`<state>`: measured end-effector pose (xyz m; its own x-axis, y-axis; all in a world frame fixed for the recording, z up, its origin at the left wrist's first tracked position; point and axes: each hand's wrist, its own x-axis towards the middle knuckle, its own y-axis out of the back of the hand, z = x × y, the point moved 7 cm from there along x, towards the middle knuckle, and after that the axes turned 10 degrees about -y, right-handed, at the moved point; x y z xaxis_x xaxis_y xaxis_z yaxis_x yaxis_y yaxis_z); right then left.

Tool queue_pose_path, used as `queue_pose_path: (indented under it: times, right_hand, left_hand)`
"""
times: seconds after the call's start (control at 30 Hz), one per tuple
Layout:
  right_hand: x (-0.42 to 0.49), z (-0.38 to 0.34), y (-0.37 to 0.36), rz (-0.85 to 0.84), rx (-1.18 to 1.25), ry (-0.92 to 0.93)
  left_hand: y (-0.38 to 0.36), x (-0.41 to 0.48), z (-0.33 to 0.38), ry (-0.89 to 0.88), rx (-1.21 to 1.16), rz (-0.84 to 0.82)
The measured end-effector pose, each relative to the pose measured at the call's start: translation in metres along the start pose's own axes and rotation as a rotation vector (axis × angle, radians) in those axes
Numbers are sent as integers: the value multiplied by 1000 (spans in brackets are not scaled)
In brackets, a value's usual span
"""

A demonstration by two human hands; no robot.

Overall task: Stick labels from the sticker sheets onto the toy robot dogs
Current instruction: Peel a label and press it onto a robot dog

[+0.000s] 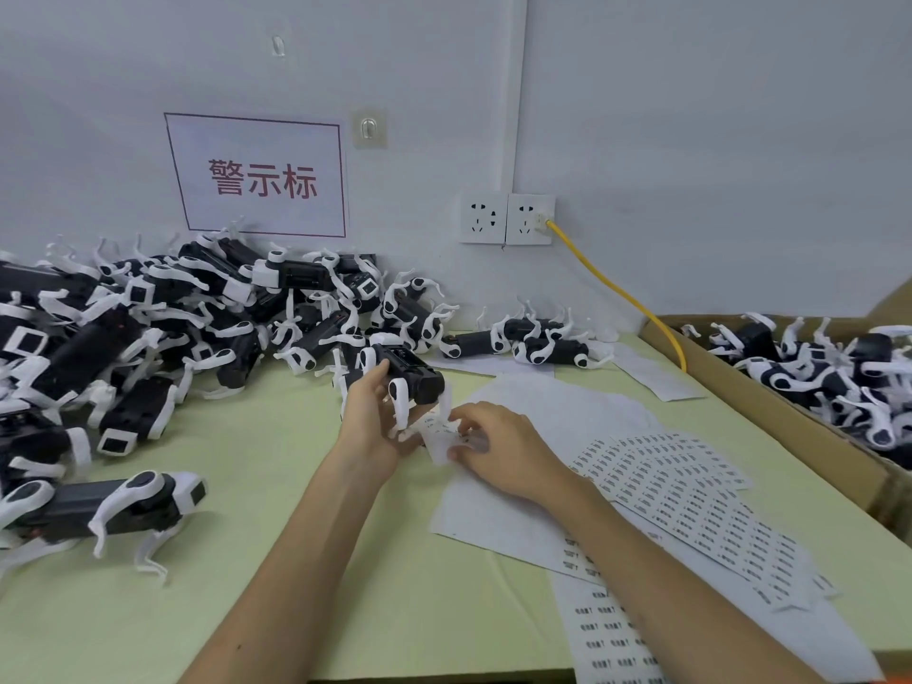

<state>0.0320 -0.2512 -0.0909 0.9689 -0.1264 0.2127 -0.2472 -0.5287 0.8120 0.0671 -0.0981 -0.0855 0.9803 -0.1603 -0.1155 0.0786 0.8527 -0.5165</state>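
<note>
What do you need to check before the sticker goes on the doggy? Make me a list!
1. Dog held steady: ok. The left hand has its fingers curled round the toy robot dog, lifted off the table.
2. Stickers in hand: ok. The right hand pinches a small sticker sheet just below the dog.
3. One label peeled free: cannot tell, it is too small and the fingers hide it.
4. Sticking spot on the dog turned toward the right hand: cannot tell.
5. More labels ready: ok. Full sticker sheets lie on the table beside the right arm.
</note>
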Motion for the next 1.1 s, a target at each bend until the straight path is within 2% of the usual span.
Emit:
queue_pose_path:
  times: [0.43,0.63,0.9,1.1]
  right_hand:
    - [-1,-3,5,48,255,-2]
    - [-1,-4,11,136,265,12]
    - [-1,-5,6,84,262,28]
    - [-1,-3,3,85,254,24]
  left_hand:
    - [-12,-6,-7,36,-69,-53]
    - [-12,-5,-6,30,-46,-56]
    - [-16,-7,-12,20,66,-47]
    - [-13,-10,-11,25,24,2]
